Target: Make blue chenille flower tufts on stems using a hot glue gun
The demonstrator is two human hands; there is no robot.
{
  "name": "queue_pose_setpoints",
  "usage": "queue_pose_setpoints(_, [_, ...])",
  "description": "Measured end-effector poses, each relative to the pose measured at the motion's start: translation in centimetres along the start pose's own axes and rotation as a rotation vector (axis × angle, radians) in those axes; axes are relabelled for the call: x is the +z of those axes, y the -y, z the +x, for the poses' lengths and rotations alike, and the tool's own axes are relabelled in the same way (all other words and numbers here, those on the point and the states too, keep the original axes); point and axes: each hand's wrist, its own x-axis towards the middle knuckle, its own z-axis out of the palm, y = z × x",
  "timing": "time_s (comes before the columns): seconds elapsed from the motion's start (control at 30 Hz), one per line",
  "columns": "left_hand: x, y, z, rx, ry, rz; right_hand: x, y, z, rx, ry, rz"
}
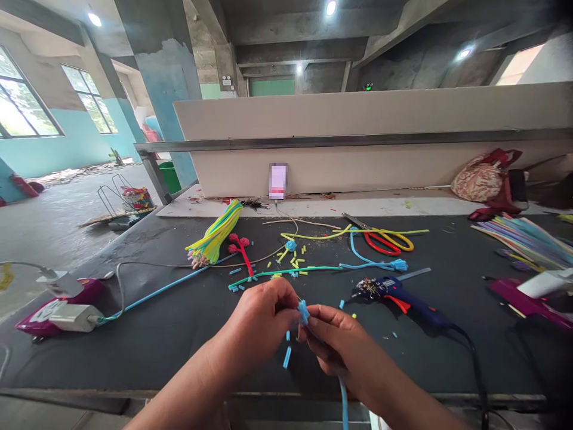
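Near the table's front middle, both hands meet at a small bundle of short blue pieces point(303, 312) on a blue pipe cleaner point(344, 400). My left hand point(271, 313) pinches the bundle from the left with thumb and forefinger. My right hand point(333, 337) grips it from the right, and the long stem hangs below that palm past the table edge. The fingertips partly cover the bundle. Cut blue pieces point(287, 357) lie just below the hands. Beyond them rest a green pipe cleaner point(286, 272) and a red branched pipe-cleaner piece point(244, 254).
A blue glue gun point(412, 301) and scissors with red and yellow handles point(380, 240) lie to the right. Yellow-green pipe cleaners point(217, 230) are bundled at the back left. A phone point(278, 181) leans against the back board. Plugged adapters point(74, 316) and cords occupy the left side.
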Motion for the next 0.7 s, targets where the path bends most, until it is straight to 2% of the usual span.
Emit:
queue_pose_setpoints(0.17, [0.4,-0.2,0.0,0.006,-0.042,0.079,-0.1,0.0,0.0,-0.049,-0.076,-0.191])
queue_pose_setpoints(0.37, [0.7,-0.3,0.0,0.019,-0.038,0.099,-0.3,0.2,0.1,-0.17,-0.103,-0.469])
queue_pose_setpoints(0.57, [1.0,-0.3,0.0,0.021,-0.076,0.084,-0.7,0.0,0.4,-0.185,-0.152,-0.608])
queue_pose_setpoints(0.7, [0.5,-0.2,-0.1,0.015,-0.086,0.071,-1.0,-0.1,0.3,-0.165,-0.158,-0.619])
